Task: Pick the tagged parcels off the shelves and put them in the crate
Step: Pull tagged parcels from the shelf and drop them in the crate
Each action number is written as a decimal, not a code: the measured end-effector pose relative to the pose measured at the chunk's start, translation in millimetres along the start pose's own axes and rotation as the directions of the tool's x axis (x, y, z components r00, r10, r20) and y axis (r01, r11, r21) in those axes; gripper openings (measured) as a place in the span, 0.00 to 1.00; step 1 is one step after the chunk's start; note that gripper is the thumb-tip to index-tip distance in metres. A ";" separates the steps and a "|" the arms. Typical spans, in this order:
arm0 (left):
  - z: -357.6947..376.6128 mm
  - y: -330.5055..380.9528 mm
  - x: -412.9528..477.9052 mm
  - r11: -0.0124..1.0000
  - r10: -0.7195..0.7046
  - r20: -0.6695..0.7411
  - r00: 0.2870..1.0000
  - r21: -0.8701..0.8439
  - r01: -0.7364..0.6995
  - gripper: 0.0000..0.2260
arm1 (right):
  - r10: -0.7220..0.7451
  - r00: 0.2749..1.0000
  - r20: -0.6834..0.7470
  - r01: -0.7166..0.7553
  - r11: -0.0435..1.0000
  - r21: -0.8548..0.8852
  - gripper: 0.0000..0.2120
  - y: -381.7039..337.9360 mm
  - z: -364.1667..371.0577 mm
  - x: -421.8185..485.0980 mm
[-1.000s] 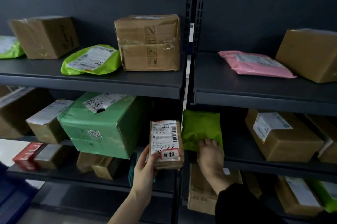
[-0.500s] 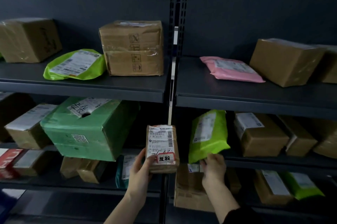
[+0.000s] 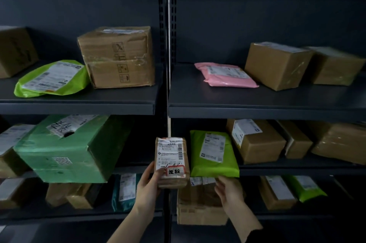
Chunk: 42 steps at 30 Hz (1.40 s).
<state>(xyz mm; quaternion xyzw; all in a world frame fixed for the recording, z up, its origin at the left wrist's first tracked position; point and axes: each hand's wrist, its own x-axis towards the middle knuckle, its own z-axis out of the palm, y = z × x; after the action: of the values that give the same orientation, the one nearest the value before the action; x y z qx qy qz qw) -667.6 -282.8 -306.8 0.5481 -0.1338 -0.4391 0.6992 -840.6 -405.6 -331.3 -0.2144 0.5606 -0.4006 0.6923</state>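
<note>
My left hand [image 3: 147,185] holds a small brown parcel [image 3: 172,161] upright in front of the shelf post. Its white label carries a red-edged tag with handwriting. Just right of it, a lime green mailer bag [image 3: 213,153] leans on the middle right shelf, label facing me. My right hand [image 3: 229,190] hovers just below the bag's bottom edge with fingers apart, holding nothing. No crate shows in the head view.
Dark metal shelves [image 3: 257,111] hold many parcels: a large green box [image 3: 65,149] at middle left, brown boxes [image 3: 116,56], a pink mailer [image 3: 225,75], another green bag [image 3: 51,78] on top, and a brown box [image 3: 200,205] below my right hand.
The green mailer bag was tipped up so its label faces me. My right hand has let go of it and dropped just below. The view shifted right and up.
</note>
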 end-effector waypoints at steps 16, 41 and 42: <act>-4.1 5.3 10.7 0.997 0.054 -0.037 0.998 0.049 -0.052 0.19 | -0.482 0.866 0.130 0.448 0.633 -0.631 0.15 -13.3 26.3 6.5; 86.7 28.6 -12.9 0.996 0.042 0.031 0.999 0.073 -0.044 0.22 | -0.625 0.777 0.075 0.432 0.443 -0.785 0.24 -102.9 -63.1 -37.6; 96.8 27.5 -12.6 0.997 0.034 0.039 0.999 0.073 -0.036 0.21 | -0.634 0.771 0.065 0.436 0.449 -0.780 0.23 -110.1 -70.6 -36.1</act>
<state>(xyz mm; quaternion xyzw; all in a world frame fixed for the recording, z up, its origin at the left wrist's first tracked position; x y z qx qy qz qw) -726.7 -335.6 -243.6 0.5626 -0.1727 -0.4318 0.6835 -944.0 -430.8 -247.1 -0.6004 0.6541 -0.3484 0.3004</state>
